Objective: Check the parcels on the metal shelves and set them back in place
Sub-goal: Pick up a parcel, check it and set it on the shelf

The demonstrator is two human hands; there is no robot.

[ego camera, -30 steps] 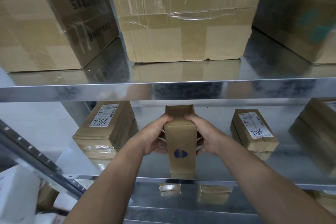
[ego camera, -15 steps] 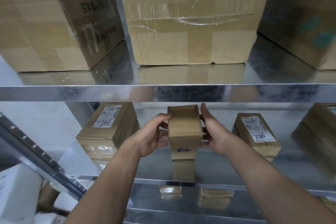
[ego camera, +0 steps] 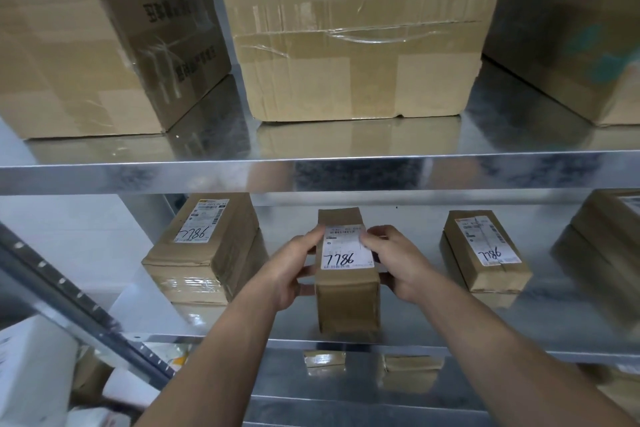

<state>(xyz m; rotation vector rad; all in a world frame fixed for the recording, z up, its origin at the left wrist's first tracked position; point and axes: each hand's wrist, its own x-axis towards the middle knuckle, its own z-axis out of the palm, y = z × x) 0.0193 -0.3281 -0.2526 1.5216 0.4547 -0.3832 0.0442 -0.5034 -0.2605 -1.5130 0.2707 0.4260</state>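
Hands: two. The left hand (ego camera: 289, 274) and right hand (ego camera: 394, 263) each curl round one side of the same parcel (ego camera: 348, 302), with the thumbs on the upper corners of its label (ego camera: 346, 251).
Held parcel: small, brown and label-up, with "7786" handwritten on the label. It is in the middle of the middle shelf (ego camera: 433, 326), its lower end at the near edge. I cannot tell whether it rests on the metal.
Middle-shelf parcels: four, counting the held one. The left parcel (ego camera: 204, 246) and right parcel (ego camera: 485, 250) also carry "7786" labels. Each stands well apart from the held one. The edge parcel (ego camera: 609, 229) is cut off at far right.
Top shelf (ego camera: 311, 173): three large boxes, namely the left box (ego camera: 97, 45), the taped middle box (ego camera: 356, 28) and the right box (ego camera: 571, 45).
Lower level: two small brown packs (ego camera: 325, 359) (ego camera: 408, 371) are partly hidden by the shelf lip.
Nearby: a slanted perforated metal rail (ego camera: 69, 302) crosses the near left, with white packages (ego camera: 31, 367) beneath it.
In the way: the fingers cover both side faces of the held parcel, and the forearms cover part of the near shelf edge.
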